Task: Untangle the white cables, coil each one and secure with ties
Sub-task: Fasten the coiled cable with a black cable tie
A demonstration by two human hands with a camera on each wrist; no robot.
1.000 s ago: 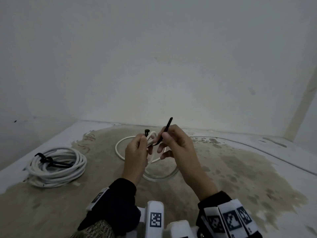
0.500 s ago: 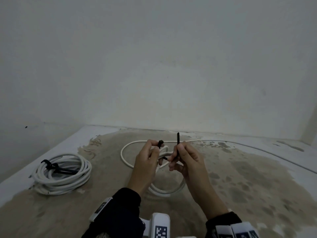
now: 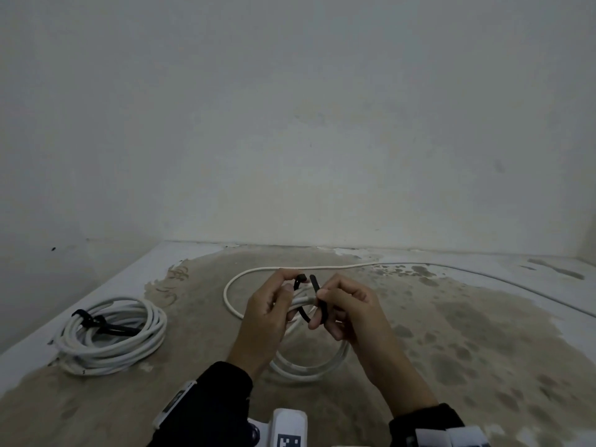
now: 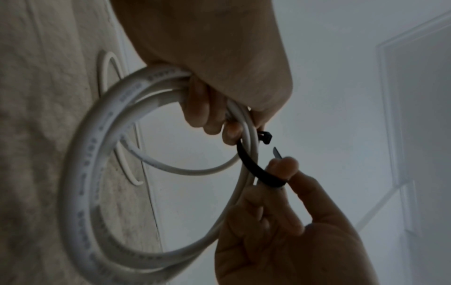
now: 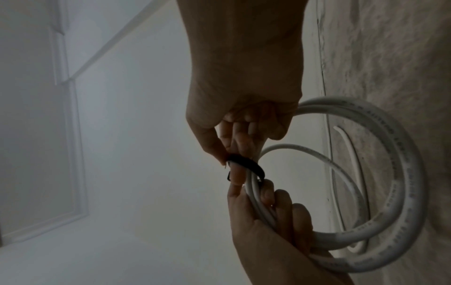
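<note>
- left hand grips the coiled white cable at its top.
- right hand pinches the black tie looped round the strands, tip free.

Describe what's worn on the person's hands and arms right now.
Both hands, left hand and right hand, are bare. Dark sleeves reach the wrists. White wrist-mounted units carry black-and-white square marker tags; another banded white unit sits on the right wrist.

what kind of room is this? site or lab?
Likely a bare, unfurnished room, perhaps under renovation, not a lab. Plain white wall meeting a stained, patchy floor; a tied cable coil lies directly on it, and panel moulding shows in the right wrist view.
</note>
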